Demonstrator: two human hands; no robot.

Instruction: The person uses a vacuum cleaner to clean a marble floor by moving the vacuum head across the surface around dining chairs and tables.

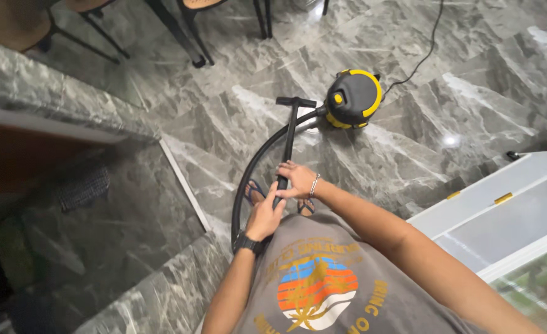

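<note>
Gripping black vacuum wand, right hand fingers wrapped round it, left hand clasped just below, hose alongside.

Black vacuum wand slants floorward, joined to a curved hose.

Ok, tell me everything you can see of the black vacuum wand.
The vacuum wand is a straight, black, rigid tube, plastic or metal by its look, ending in a flat floor nozzle resting on the grey marble floor. It slants away from the person. The right hand and left hand both grip its near end. A black hose curves from there to the yellow-and-black canister.
</note>
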